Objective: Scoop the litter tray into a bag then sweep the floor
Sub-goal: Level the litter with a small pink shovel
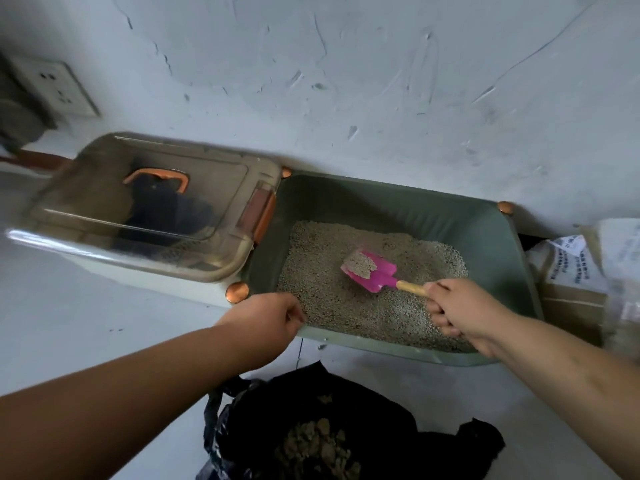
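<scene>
A green litter tray [491, 237] stands against the wall, filled with pale grey litter [346, 299]. My right hand [460, 313] grips the wooden handle of a pink scoop [374, 271], whose blade lies on the litter with a small heap of granules on it. My left hand [270, 320] holds the tray's near left rim, fingers curled over the edge. A black plastic bag [346, 420] lies open on the floor just in front of the tray, with clumps of litter [318, 445] inside.
The tray's clear cover [138, 209] with an orange handle sits to the left, along the wall. Cardboard boxes and a package [571, 268] crowd the tray's right side. A wall socket [55, 88] is at upper left. The floor is pale.
</scene>
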`<state>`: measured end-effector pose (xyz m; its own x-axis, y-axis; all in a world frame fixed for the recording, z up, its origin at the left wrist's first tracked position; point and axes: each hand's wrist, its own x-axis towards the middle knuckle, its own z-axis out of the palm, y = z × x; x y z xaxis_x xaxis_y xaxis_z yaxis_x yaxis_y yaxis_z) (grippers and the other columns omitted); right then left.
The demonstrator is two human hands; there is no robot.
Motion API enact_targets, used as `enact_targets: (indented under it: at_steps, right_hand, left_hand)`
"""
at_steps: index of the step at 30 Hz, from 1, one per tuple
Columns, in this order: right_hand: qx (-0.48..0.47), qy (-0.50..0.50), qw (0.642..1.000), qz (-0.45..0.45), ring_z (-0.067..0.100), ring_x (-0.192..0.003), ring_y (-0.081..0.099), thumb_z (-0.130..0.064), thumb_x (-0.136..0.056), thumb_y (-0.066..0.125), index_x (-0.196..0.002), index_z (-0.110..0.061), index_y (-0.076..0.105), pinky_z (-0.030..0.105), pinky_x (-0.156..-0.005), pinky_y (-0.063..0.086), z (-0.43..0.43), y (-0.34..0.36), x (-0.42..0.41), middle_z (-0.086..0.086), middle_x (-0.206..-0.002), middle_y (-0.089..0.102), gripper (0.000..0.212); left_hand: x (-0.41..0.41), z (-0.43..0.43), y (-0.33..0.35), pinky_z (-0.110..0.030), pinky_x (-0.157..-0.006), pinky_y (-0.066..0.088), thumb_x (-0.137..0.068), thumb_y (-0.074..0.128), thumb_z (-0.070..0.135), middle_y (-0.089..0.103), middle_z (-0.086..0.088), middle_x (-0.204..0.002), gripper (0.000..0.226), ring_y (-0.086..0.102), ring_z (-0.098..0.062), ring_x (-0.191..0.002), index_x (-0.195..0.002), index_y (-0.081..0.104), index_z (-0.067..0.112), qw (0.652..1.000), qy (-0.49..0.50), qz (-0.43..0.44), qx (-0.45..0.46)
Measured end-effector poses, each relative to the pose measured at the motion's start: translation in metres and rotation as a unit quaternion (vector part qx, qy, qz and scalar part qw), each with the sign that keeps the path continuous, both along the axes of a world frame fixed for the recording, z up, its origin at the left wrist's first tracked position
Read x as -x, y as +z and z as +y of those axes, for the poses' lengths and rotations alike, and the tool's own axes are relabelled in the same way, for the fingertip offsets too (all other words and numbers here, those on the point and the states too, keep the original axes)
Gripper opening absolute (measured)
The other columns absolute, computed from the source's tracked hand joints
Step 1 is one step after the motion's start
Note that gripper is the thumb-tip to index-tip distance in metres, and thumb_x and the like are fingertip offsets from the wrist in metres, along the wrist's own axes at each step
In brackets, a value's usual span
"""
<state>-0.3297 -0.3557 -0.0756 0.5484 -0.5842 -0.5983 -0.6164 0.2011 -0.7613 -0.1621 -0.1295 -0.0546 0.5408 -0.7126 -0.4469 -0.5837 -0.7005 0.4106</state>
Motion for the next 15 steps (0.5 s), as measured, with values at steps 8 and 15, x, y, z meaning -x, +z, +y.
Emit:
enact_targets:
  at_steps: [8, 15]
  right_hand:
    - [0.08, 0.041, 0.996, 0.017, 0.009, -0.045, 0.029, -0.017, -0.103, 0.036, -0.101, -0.007, 0.054, 0.017, -0.032, 0.023, 0.011, 0.003, -0.009, 0.0, -0.06, 0.036, 0.021]
    - [-0.009, -0.14, 0.99, 0.027, 0.01, -0.043, 0.031, -0.027, -0.103, 0.038, -0.107, -0.01, 0.045, 0.013, -0.026, 0.018, -0.001, -0.003, -0.007, 0.001, -0.063, 0.037, 0.019]
  left_hand:
    - [0.003, 0.004, 0.0, -0.027, -0.081, 0.051, -0.095, 0.05, 0.029, 0.061, 0.012, -0.087, 0.018, 0.063, -0.015, -0.093, -0.102, 0.066, 0.027, 1.0, -0.018, -0.016, -0.014]
    - [0.006, 0.011, 0.004, -0.025, -0.077, 0.049, -0.095, 0.048, 0.029, 0.067, 0.007, -0.096, 0.02, 0.06, -0.014, -0.085, -0.104, 0.065, 0.026, 0.999, -0.016, -0.028, -0.023]
